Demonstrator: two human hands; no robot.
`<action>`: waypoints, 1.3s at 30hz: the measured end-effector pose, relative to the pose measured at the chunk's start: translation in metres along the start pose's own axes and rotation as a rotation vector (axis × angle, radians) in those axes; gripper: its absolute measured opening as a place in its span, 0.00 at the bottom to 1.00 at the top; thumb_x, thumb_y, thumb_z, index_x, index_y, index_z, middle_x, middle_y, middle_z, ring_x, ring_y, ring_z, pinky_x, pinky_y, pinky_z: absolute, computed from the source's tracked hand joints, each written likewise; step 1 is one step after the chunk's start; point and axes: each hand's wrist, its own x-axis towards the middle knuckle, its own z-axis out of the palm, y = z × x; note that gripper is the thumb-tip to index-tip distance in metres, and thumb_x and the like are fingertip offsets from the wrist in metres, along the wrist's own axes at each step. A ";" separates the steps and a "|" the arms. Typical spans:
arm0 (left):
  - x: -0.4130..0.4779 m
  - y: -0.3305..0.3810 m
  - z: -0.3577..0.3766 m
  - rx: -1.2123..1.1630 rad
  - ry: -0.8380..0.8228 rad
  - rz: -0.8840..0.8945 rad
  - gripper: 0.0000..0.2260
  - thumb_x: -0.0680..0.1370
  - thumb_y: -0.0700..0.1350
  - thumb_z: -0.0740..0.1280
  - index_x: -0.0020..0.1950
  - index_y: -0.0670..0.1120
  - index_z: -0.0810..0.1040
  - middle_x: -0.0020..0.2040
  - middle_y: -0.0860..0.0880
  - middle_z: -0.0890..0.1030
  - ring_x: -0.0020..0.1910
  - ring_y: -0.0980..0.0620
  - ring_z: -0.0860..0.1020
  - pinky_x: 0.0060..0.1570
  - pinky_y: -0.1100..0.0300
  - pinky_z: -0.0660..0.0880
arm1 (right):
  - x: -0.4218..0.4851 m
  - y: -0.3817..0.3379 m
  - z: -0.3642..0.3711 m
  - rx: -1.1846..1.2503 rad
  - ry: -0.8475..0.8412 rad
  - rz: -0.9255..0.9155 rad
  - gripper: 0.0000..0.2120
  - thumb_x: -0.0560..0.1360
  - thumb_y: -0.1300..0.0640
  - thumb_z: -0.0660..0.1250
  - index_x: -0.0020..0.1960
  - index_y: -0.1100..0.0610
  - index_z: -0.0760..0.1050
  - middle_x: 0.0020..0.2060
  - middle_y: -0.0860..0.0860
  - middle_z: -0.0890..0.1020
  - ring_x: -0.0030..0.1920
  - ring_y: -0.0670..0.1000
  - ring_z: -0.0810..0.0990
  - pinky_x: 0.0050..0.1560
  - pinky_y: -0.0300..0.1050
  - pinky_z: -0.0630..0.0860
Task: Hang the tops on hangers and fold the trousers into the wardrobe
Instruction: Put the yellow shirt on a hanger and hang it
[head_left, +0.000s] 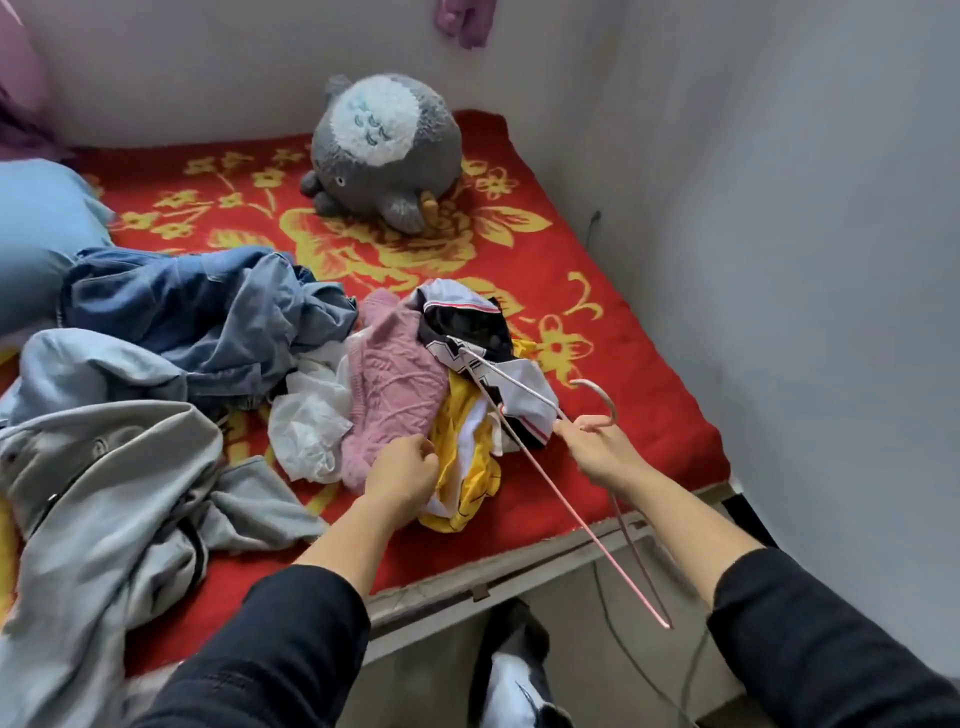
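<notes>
Red floral blanket (597, 364) covers the bed. Clothes heaped on it: grey jacket (104, 493) at near left, jeans (182, 312) behind it. Grey plush toy (384, 150) sits at the far wall. Mid-pile: pink sweater (395, 384), black-and-white top (467, 322) beside it, yellow top (462, 467) beneath. Pink hanger (584, 519) slants over the bed edge, one end touching the black-and-white top. Right hand (597, 449) grips it below the hook. Left hand (402, 475), fingers curled, clutches the pink sweater's near edge.

A grey plush toy (382, 153) sits on the red floral blanket (597, 332).
</notes>
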 end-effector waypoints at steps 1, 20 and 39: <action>0.016 0.005 0.008 -0.002 0.005 -0.019 0.12 0.74 0.42 0.60 0.51 0.46 0.82 0.52 0.46 0.83 0.54 0.45 0.78 0.50 0.58 0.73 | 0.021 -0.001 -0.005 -0.029 -0.008 -0.013 0.20 0.76 0.51 0.63 0.29 0.53 0.61 0.28 0.49 0.67 0.33 0.50 0.66 0.34 0.44 0.63; 0.125 0.004 0.155 0.176 -0.190 -0.477 0.18 0.77 0.48 0.62 0.66 0.44 0.69 0.62 0.43 0.72 0.61 0.42 0.72 0.54 0.48 0.71 | 0.226 0.049 0.026 -0.245 -0.206 -0.156 0.14 0.79 0.54 0.60 0.37 0.53 0.58 0.29 0.48 0.69 0.29 0.50 0.67 0.29 0.48 0.60; 0.101 0.044 0.102 -0.659 -0.599 -0.106 0.11 0.74 0.49 0.72 0.43 0.40 0.80 0.40 0.52 0.78 0.41 0.60 0.74 0.48 0.67 0.70 | 0.205 0.048 0.067 0.007 -0.421 0.094 0.19 0.72 0.51 0.72 0.26 0.55 0.72 0.21 0.44 0.70 0.26 0.43 0.66 0.30 0.38 0.62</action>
